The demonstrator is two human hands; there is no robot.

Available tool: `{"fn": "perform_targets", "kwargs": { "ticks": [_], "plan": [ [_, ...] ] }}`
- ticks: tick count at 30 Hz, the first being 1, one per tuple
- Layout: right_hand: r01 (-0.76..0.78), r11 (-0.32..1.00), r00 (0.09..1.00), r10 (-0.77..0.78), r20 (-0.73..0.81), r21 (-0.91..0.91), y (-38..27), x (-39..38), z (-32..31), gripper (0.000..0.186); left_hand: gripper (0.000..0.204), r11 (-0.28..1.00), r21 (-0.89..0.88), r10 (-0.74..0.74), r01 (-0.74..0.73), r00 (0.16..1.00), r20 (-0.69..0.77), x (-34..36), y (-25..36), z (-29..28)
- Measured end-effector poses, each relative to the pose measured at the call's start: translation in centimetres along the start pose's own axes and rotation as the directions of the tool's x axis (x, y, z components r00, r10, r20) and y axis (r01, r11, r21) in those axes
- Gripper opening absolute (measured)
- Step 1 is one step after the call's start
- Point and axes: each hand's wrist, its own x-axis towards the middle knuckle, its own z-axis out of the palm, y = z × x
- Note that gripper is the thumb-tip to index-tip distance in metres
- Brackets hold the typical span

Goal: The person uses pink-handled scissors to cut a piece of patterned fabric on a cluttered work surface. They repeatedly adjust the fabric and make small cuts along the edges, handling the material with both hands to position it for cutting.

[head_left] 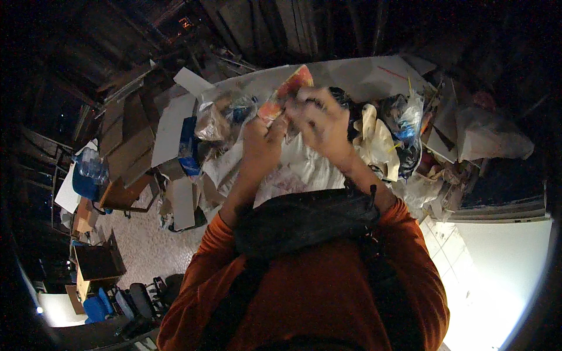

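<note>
Left hand point(263, 143): grip closed, thumb and fingers pinching the lower-left end of the red-and-pale patterned piece. Right hand point(321, 120): fingers curled along the piece's right flank; motion blur, so whether this grip is closed on it cannot be told.

Red-and-pale patterned piece point(295, 81): landmark, between and just above the hands; long axis slanting from lower left to upper right, low end nearer the left hand.

Left of piece: clear plastic bag point(212, 121), then blue box point(188, 146). Right: black plastic point(341, 95), then cream crumpled sheet point(374, 140). Bodyward: white sack point(310, 167), black waist bag point(307, 219). Beyond: pale grey panel point(374, 82); widest room on this side, clutter crowding both flanks.
</note>
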Motion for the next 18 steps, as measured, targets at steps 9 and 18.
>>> {"fn": "perform_targets", "kwargs": {
  "ticks": [9, 18],
  "plan": [
    [-0.266, 0.963, 0.959, 0.26, -0.111, -0.044, 0.6, 1.4, 0.5, 0.017, 0.025, 0.997, -0.027, -0.078, 0.076, 0.996, -0.047, -0.4, -0.9, -0.9],
    [0.008, 1.0, 1.0, -0.008, -0.029, 0.016, -0.3, 0.8, 1.5, 0.017, 0.025, 0.983, 0.068, -0.173, 0.168, 0.983, 0.064, -0.1, -0.2, -1.6]
  ]
}}
